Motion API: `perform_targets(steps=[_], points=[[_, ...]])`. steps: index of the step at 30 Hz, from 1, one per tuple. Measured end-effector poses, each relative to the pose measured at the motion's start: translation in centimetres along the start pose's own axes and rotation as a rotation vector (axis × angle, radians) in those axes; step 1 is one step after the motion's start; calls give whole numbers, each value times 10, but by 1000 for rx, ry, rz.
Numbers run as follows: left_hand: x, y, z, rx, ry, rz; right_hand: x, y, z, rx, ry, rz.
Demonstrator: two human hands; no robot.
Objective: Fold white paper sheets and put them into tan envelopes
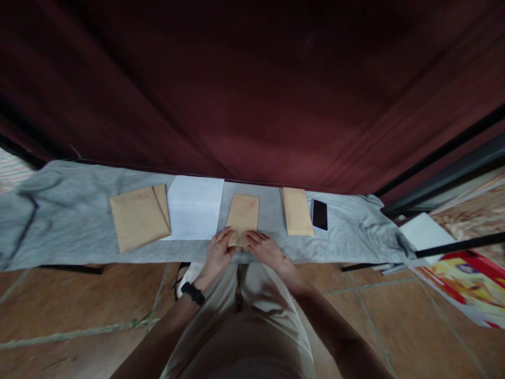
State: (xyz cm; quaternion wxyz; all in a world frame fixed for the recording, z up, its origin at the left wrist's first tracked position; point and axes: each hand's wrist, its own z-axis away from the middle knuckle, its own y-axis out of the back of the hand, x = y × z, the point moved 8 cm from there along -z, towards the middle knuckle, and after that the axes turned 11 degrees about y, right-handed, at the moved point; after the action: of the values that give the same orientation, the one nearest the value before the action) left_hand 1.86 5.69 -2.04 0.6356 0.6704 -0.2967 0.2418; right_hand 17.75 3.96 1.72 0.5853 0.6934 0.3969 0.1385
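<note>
near end of middle brown packet partly hidden under left hand and right hand; lower packet at left mostly covered by upper packet; forearms cut by bottom edge; red-yellow carton cut by right edge and blurred.

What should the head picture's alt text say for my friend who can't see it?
A person's left hand and right hand touch the near end of a brown paper on a grey cloth. Left of it lie a white sheet, then wider brown paper; right of it, narrow brown paper and a phone.
</note>
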Motion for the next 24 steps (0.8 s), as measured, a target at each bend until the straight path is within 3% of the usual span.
perform_targets(steps=[5, 11, 17, 24], points=[[0, 4, -3, 44, -2, 14, -2, 0, -4, -51, 17, 42], [4, 7, -3, 63, -36, -21, 0, -5, 2, 10, -3, 48], [16, 12, -1, 30, -120, -145, -3, -6, 1, -118, 56, 153], [27, 12, 2, -14, -204, -311, -5, -4, 3, -111, 99, 184]])
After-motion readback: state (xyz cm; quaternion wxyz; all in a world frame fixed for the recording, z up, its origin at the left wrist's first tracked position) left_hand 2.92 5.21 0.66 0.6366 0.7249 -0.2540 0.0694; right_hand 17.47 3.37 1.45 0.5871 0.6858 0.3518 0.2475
